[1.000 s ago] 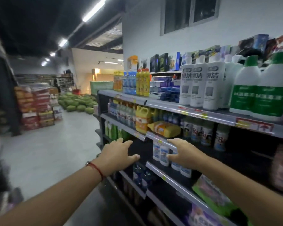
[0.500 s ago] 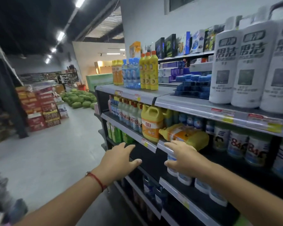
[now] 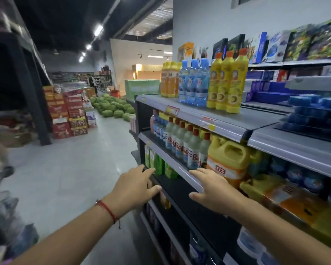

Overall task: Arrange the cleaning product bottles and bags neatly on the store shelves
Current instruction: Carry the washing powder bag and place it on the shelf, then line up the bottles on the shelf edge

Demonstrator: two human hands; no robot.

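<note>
Both hands reach out toward the store shelves and hold nothing. The left hand (image 3: 134,190) has its fingers spread, near the green packs (image 3: 161,166) on a low shelf. The right hand (image 3: 216,190) is spread flat too, its fingertips at the grey edge of the middle shelf (image 3: 177,165), just beside a big yellow jug (image 3: 229,159). Another yellow jug (image 3: 271,190) lies on its side next to it. A row of white bottles with red caps (image 3: 187,144) stands on that shelf. Tall yellow bottles (image 3: 227,81) and blue bottles (image 3: 194,81) stand on the top shelf (image 3: 237,121).

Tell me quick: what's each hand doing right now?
Left hand: open, holding nothing.
Right hand: open, holding nothing, by the shelf edge.
</note>
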